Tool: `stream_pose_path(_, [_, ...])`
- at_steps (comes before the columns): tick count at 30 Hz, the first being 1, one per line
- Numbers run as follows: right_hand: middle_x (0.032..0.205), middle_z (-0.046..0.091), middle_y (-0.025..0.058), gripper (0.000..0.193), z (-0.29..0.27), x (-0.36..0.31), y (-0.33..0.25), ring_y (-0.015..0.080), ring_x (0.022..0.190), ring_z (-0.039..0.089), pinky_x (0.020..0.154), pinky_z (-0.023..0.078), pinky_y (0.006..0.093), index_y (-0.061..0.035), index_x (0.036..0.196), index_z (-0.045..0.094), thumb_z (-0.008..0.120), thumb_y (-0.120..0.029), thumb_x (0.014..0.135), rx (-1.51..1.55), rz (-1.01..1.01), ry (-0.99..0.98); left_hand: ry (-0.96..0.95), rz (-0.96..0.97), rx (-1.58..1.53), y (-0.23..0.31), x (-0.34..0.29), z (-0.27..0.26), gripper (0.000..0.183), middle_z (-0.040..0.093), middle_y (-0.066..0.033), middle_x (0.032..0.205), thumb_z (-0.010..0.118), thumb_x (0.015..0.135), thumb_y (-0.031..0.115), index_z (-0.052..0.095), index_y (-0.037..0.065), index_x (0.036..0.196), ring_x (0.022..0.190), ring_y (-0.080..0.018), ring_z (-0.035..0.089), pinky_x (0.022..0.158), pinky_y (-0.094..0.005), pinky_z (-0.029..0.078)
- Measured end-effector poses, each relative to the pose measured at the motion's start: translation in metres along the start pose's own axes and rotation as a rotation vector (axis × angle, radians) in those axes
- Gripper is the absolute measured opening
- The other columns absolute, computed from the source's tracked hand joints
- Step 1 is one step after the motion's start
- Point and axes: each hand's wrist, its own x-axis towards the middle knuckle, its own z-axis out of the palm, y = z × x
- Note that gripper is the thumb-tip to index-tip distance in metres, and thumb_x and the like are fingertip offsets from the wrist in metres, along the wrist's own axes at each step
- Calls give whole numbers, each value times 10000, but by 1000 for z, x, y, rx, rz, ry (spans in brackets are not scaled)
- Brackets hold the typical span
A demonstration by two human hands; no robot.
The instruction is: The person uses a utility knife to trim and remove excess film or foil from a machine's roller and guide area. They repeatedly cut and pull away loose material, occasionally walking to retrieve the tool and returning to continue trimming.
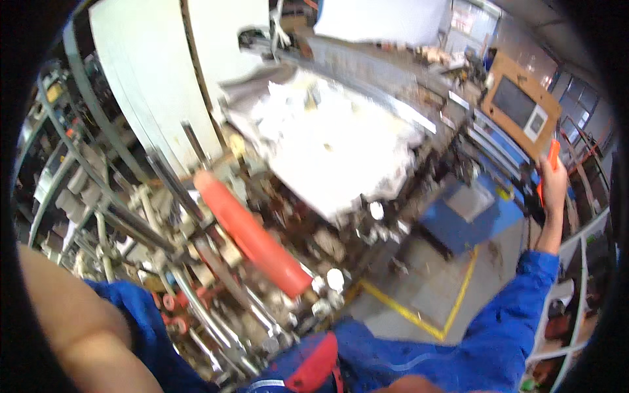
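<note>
Smooth, bright and narrow, an orange stick (553, 156) stands nearly upright at the right of the frame, its surface looking like plastic. The right hand (555, 183) is closed around it: the upper end sticks out above the fingers and a bit of orange shows below them at the palm side. What kind of tool it is, the blur hides. The cuff of a blue cloth sleeve (538, 265) sits below the bare wrist.

Behind the hand, toward the upper right, a flat tan panel (503, 73) carries a dark rectangular screen (514, 101). A blue box (452, 219) with a flat grey plate (469, 200) on top lies to the left of and below the hand, apart from it.

Well apart from the stick, a crumpled white heap (334, 144) fills the upper centre, and a smooth, rounded red roller (255, 236) slants through the centre left beside shiny metal rods (196, 304). Blurred bare skin of the left arm (78, 327) fills the lower left; the left hand is outside the frame, so I cannot tell its grip
</note>
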Motion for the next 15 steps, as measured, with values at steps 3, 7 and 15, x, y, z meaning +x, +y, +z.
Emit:
stream_pose_path(3, [812, 521, -62, 159, 4, -6, 8, 58, 709, 447, 632, 371, 261, -58, 966, 611, 630, -210, 1007, -66, 62, 101, -30, 6, 3, -7, 0, -5, 385, 694, -117, 970, 761, 903, 293, 667, 41, 1180, 825, -198, 657, 736, -324, 544])
stream_pose_path(7, [851, 517, -43, 223, 19, 4, 24, 73, 766, 480, 695, 415, 256, -23, 1171, 633, 606, -142, 985, -145, 12, 234, -32, 4, -1, 0, 4, -3, 420, 693, -124, 999, 750, 924, 318, 651, 36, 1219, 850, -199, 661, 755, -326, 551])
stream_pose_path(15, [804, 489, -37, 224, -18, 16, 55, 80, 728, 476, 704, 411, 261, -89, 1051, 597, 586, -310, 1081, -298, -3, 37, 59, -11, 142, -26, -19, -14, 489, 691, -138, 1056, 729, 964, 367, 620, 27, 1298, 898, -202, 667, 792, -330, 565])
